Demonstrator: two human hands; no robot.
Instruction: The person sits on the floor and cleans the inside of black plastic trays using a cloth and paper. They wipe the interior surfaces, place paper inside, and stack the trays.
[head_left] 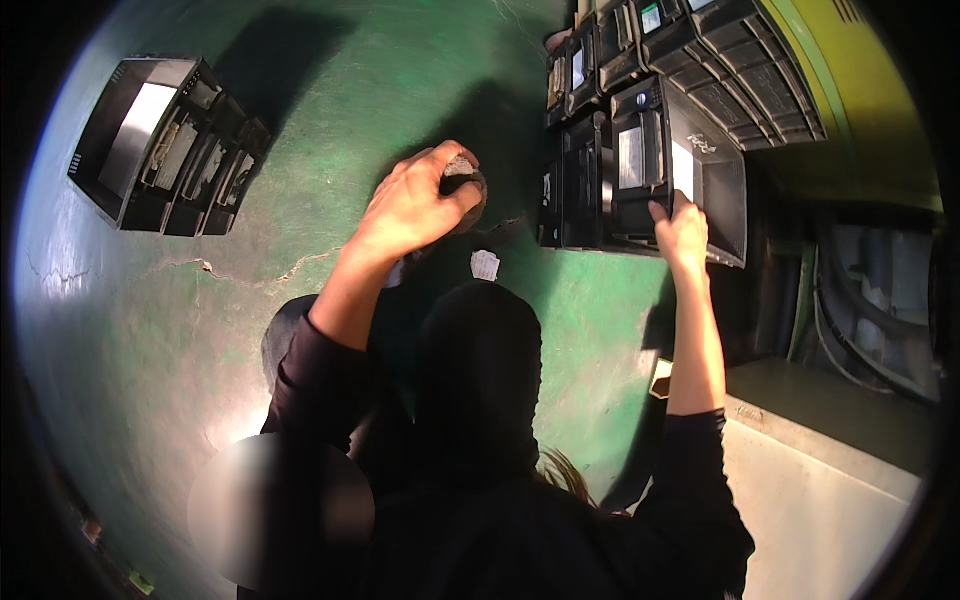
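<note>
My left hand [415,200] is closed round a grey, rounded lump [463,170]; my fingers cover much of it, so its kind is unclear. It is over the green floor [330,180]. At the right, my right hand [683,235] grips the near edge of a black plastic bin [720,190], fingers over the rim and thumb to its left. A white sheet or label shows inside that bin. Small whitish paper slips [485,265] lie on the floor between my arms.
Several more black bins [690,75] are stacked beyond and left of the gripped one. Another nested stack of black bins [165,150] stands at far left. A yellow-green panel [860,110] rises at right, with a beige surface [810,510] below. A crack [205,266] crosses the floor.
</note>
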